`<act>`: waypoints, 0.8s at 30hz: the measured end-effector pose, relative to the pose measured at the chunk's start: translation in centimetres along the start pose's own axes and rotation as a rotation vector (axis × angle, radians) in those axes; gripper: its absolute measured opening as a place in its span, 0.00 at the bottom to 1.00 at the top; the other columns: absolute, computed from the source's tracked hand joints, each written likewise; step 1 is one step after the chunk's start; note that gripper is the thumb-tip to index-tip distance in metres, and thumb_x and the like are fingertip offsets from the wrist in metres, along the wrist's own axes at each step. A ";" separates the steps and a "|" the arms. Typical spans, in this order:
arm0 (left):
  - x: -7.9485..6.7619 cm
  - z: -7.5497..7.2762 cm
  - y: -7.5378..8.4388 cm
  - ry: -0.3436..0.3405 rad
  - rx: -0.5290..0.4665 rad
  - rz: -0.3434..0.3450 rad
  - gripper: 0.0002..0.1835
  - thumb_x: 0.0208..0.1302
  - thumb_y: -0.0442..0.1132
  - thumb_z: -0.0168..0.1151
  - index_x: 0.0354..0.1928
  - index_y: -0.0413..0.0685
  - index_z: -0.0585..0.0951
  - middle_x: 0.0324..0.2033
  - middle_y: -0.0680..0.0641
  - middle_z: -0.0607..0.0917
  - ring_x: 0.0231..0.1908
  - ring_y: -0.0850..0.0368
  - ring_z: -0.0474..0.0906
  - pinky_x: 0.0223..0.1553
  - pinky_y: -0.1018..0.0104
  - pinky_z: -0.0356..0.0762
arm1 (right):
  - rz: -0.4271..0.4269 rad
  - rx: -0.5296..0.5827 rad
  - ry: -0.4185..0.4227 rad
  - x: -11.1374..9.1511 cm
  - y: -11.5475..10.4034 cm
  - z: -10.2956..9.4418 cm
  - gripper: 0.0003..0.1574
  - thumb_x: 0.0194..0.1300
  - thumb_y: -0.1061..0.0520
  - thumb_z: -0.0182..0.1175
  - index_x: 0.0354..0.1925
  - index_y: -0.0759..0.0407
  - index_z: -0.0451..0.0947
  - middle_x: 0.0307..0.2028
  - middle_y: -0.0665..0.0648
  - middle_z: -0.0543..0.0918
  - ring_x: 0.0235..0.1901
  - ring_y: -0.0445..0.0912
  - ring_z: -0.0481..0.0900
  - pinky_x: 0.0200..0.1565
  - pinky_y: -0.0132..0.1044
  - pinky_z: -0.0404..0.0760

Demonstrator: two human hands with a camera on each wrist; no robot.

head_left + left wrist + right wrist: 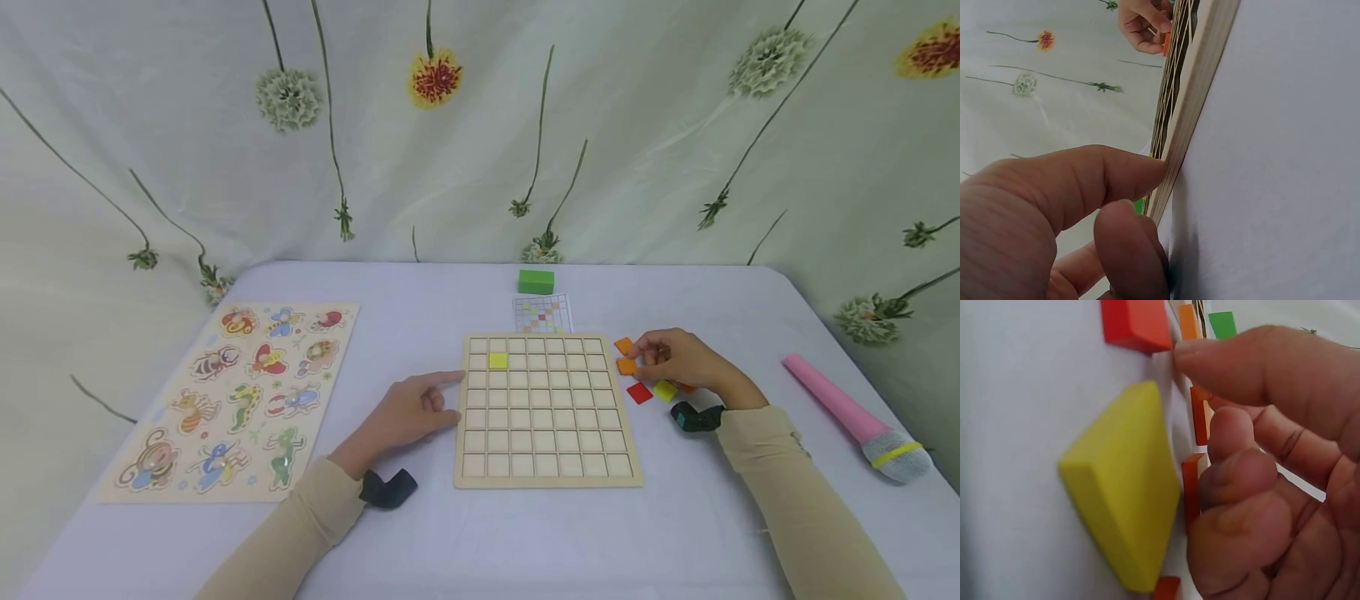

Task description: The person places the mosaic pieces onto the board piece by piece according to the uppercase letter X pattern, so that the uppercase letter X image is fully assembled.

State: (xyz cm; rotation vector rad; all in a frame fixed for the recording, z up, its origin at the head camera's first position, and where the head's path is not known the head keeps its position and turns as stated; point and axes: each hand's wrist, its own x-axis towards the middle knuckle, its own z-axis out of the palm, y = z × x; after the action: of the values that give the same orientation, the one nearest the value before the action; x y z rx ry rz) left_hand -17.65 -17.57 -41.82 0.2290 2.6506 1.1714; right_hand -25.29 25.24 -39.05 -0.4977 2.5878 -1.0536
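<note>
The orange tile [626,367] lies between board [551,482] and my nearer right hand [681,358], grip unclear; my left hand [408,410], unclamped, touches the board

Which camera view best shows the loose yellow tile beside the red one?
The right wrist view: the loose yellow tile appears large and close, nothing covering it, its thickness plain. The head view shows it small, near the right hand; the left wrist view doesn't show it.
</note>
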 end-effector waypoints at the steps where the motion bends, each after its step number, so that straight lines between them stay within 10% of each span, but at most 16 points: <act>1: 0.0 0.0 0.0 0.000 0.000 0.001 0.34 0.66 0.35 0.74 0.74 0.43 0.78 0.28 0.50 0.80 0.21 0.57 0.74 0.31 0.64 0.72 | 0.003 -0.004 0.004 0.0 -0.1 0.0 0.16 0.67 0.63 0.74 0.49 0.69 0.81 0.31 0.52 0.75 0.33 0.48 0.73 0.33 0.35 0.72; 24: 0.1 0.1 -0.1 0.006 -0.002 -0.007 0.34 0.65 0.35 0.74 0.74 0.45 0.79 0.27 0.50 0.80 0.20 0.58 0.74 0.31 0.64 0.72 | -0.030 0.085 0.016 1.2 -2.7 1.1 0.16 0.70 0.65 0.69 0.53 0.70 0.80 0.42 0.60 0.82 0.36 0.50 0.78 0.32 0.36 0.82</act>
State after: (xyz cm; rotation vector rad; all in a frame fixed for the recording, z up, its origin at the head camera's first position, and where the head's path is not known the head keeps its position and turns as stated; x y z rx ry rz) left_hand -17.74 -17.59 -41.97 0.2159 2.6531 1.1741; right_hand -25.43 22.23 -38.06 -0.5102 2.5444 -1.1769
